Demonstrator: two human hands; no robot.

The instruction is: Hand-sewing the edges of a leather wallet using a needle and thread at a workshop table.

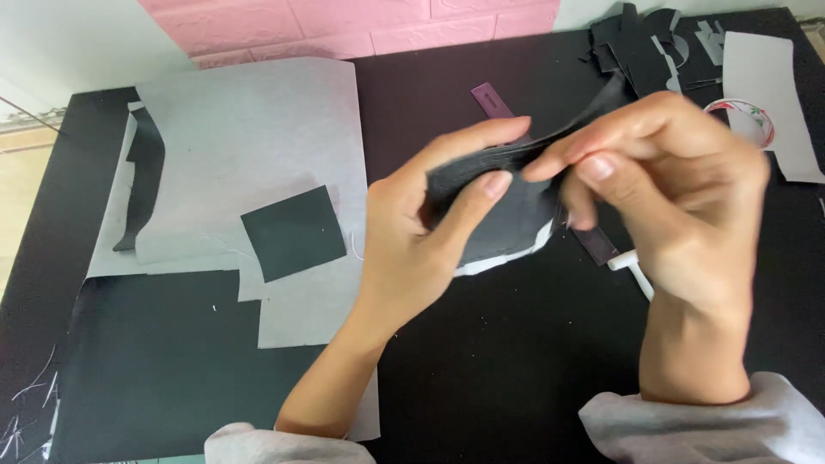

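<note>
The two hands meet over the middle of the surface [516,378] and hold a bent piece of sheet [507,202] between them. The left hand [412,232] is left of it, the right hand [679,198] right of it. A square piece [294,232] lies on a big paper [258,129] to the left. A pile of scraps [640,43] lies far right, with a tape roll [746,116] just beside it.

The right hand [662,189] hid most of the white-handled tool [634,271] beneath it and part of the tape roll [746,120] behind it; both sleeves [713,425] ran off the bottom edge.
</note>
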